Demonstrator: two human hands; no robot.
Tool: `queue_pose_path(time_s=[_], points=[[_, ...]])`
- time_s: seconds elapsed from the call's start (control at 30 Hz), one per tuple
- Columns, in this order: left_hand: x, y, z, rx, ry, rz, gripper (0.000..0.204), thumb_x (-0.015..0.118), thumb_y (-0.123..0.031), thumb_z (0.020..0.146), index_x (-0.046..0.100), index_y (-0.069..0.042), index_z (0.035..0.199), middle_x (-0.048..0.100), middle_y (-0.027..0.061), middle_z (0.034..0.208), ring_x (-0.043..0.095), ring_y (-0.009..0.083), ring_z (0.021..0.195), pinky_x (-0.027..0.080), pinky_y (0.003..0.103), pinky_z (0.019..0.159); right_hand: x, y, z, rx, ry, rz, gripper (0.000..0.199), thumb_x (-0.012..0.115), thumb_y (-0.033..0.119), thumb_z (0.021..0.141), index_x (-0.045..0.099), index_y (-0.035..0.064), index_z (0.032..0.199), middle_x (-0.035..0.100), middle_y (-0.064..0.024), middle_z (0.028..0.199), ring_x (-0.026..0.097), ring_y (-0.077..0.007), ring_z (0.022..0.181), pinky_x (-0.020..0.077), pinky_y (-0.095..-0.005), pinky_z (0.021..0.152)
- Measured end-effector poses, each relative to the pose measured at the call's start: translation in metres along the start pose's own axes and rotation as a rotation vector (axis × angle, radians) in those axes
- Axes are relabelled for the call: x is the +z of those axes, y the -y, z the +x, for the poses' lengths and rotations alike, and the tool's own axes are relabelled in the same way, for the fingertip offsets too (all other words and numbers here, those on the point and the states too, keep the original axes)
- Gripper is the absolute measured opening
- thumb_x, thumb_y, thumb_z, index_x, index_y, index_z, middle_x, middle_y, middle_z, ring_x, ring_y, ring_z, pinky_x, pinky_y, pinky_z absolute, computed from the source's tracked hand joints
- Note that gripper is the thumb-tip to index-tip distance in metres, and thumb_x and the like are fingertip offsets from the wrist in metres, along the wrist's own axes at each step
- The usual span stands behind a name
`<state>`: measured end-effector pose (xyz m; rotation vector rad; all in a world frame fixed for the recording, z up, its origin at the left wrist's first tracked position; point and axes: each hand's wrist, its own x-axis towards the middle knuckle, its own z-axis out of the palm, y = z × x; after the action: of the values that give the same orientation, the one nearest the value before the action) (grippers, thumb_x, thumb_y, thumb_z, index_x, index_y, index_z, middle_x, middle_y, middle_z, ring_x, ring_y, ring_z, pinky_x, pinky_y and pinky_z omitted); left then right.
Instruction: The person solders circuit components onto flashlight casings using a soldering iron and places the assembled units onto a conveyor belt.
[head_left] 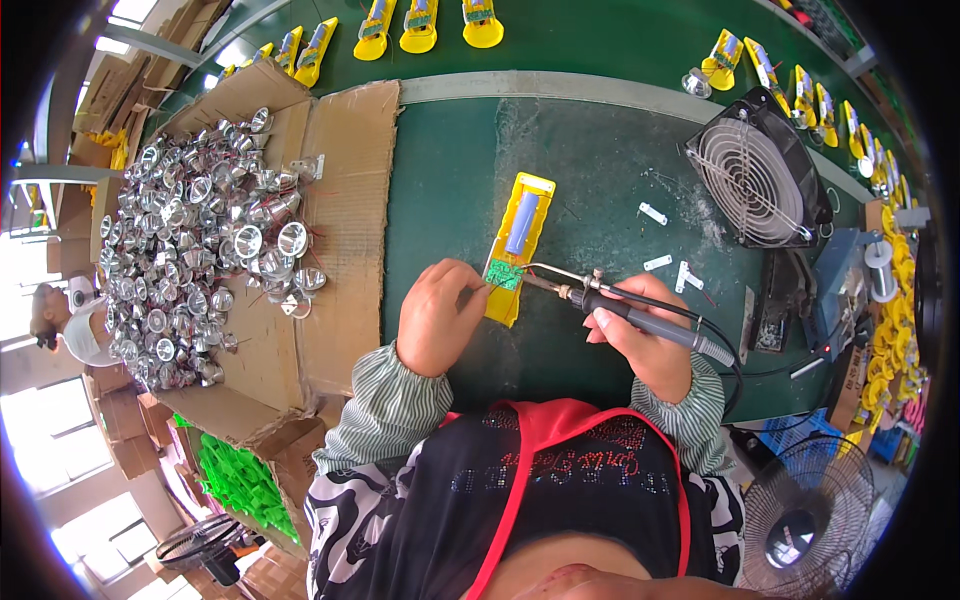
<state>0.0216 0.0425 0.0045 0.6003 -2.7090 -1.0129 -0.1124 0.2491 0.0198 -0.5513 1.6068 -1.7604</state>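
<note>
Left hand (pixel 437 318) closed, steadying yellow casing (pixel 518 245) with green circuit board (pixel 504 274) on green worktop (pixel 600 180); right hand (pixel 640 340) gripping soldering iron (pixel 610 300), tip at board; cardboard box (pixel 340 200) of silver reflectors (pixel 190 240) left

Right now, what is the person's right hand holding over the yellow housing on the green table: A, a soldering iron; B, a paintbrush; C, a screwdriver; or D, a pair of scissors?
A: the right hand grips a soldering iron with a dark corded handle, its metal tip at the green circuit board in the yellow housing, which the left hand steadies.
</note>
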Motion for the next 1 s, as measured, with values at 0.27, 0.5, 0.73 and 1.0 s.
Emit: queue_pose_path(time_s=[0.27,0.5,0.73,1.0], points=[[0.001,-0.011,-0.002,0.102,-0.122,0.086,0.009,0.065,-0.005,0.077,0.064,0.000,0.084,0.059,0.0110,0.088,0.055,0.0285,0.085,0.045,0.036,0.074,0.002,0.001,0.004,-0.043,0.061,-0.022,0.016,0.062,0.002,0.081,0.054,-0.0067,0.093,0.066,-0.0126,0.077,0.066,-0.0145,0.068,0.0535,-0.0249,0.059],[0.001,-0.021,-0.001,0.099,-0.083,0.260,0.008,0.064,-0.009,0.078,0.066,-0.003,0.083,0.058,0.0073,0.086,0.053,0.0272,0.086,0.041,0.038,0.076,0.005,-0.002,0.006,-0.051,0.085,-0.014,0.014,0.058,-0.001,0.083,0.051,-0.0051,0.094,0.065,-0.0146,0.078,0.064,-0.0149,0.066,0.0532,-0.0257,0.060],[0.000,-0.019,0.000,0.077,-0.053,0.270,0.009,0.064,-0.010,0.078,0.066,-0.004,0.084,0.058,0.0066,0.086,0.052,0.0267,0.087,0.041,0.038,0.076,0.004,-0.001,0.007,-0.036,0.100,-0.056,0.014,0.059,-0.001,0.084,0.051,-0.0054,0.095,0.064,-0.0144,0.079,0.064,-0.0150,0.067,0.0538,-0.0255,0.060],[0.002,-0.021,0.003,0.087,-0.032,0.263,0.008,0.064,-0.011,0.077,0.064,-0.004,0.082,0.057,0.0073,0.086,0.052,0.0280,0.086,0.041,0.038,0.076,0.002,-0.007,0.008,-0.064,0.113,-0.082,0.014,0.059,0.000,0.083,0.052,-0.0052,0.095,0.064,-0.0142,0.079,0.064,-0.0148,0.067,0.0536,-0.0256,0.059]])
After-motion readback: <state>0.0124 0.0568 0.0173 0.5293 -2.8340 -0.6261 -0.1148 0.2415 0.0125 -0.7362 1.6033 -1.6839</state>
